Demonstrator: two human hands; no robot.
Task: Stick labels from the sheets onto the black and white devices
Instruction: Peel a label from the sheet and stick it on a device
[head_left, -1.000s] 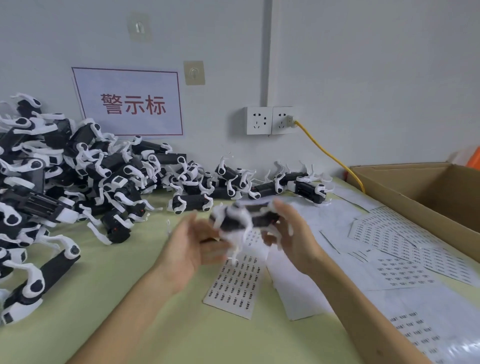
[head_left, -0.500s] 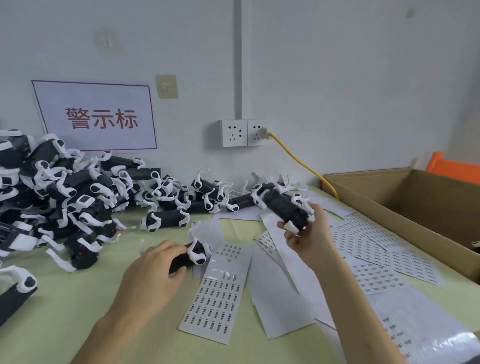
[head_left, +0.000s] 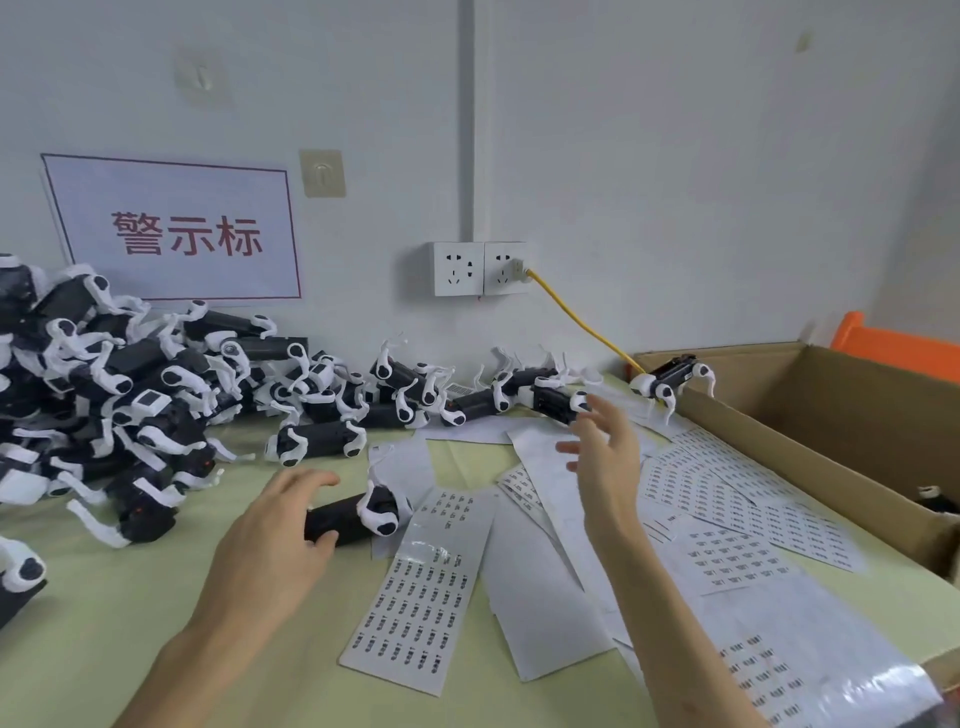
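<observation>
Far left is the big pile of devices (head_left: 130, 405), which I think still needs labels. Next is the left hand (head_left: 270, 535). Its fingers and thumb are curled round the lying device (head_left: 358, 514), which is on the green table (head_left: 156, 597) just beside a label sheet (head_left: 415, 592). More sheets are spread out to the right.

Then comes the right hand (head_left: 605, 457). Half a second ago it held a device up high. Now it holds nothing, and its fingers are spread wide in the air. The tossed device (head_left: 670, 379) is over at the far corner of the cardboard box (head_left: 831, 415) (I cannot tell if it is flying or sitting on the rim).

So that one looks done and is off to the box. The one under the left hand is likely next, and the free right hand can go and peel a label for it
</observation>
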